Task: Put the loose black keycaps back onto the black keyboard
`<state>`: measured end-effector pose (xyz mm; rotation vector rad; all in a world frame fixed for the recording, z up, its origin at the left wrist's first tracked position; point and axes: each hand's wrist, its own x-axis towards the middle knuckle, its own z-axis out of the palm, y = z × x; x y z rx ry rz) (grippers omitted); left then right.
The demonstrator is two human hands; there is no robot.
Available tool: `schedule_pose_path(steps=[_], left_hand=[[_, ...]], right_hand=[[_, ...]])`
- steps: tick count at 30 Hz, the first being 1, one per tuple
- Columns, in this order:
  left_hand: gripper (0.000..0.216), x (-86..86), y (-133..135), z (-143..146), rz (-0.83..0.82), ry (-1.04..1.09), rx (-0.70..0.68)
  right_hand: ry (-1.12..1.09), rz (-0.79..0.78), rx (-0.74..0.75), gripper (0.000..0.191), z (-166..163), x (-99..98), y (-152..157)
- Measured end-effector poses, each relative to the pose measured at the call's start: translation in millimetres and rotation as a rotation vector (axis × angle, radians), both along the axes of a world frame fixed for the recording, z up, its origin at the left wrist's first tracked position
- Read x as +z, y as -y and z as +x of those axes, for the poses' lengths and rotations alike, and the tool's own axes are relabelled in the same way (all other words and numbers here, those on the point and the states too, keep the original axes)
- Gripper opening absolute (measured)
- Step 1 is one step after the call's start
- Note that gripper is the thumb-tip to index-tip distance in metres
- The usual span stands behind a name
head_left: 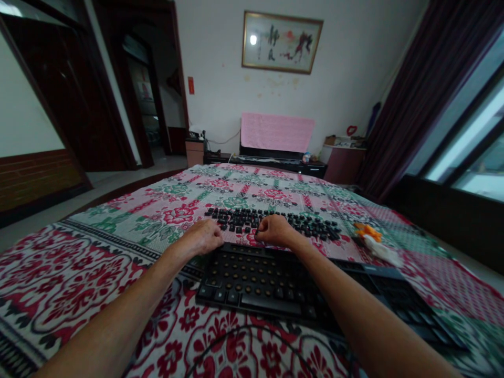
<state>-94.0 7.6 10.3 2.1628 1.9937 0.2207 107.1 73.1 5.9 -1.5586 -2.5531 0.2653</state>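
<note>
A black keyboard [271, 303] lies on the patterned bedspread, many of its keys off and rows of small round stems bare. Beyond its far edge, loose black keycaps [315, 224] are spread in a band. My left hand [205, 236] is closed by the keyboard's far left corner, fingertips turned down; what they hold, if anything, is hidden. My right hand [274, 230] pinches thumb against forefinger at the near side of the loose keycaps, with a small dark keycap seemingly at the fingertips. My right forearm passes over the middle of the keyboard.
An orange item [368, 231] and a crumpled white cloth or bag [381, 250] lie to the right of the keycaps. A black cable [252, 328] curves over the bedspread [169, 310] in front. Past the bed stands a low cabinet with a pink cloth [277, 132] above it.
</note>
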Motion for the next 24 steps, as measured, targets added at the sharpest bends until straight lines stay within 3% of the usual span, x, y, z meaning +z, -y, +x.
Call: schedule_pose_path(steps=[12,24], left_hand=[[0.027,-2.9,-3,-2,-0.042,0.065,0.011],[0.026,-7.4,-6,-4,-0.056,0.078,0.018]], right_hand=[[-0.281,-0.020,0.075,0.019,46,17.1,39],[-0.335,-0.215,0.193,0.017,59,20.2,54]])
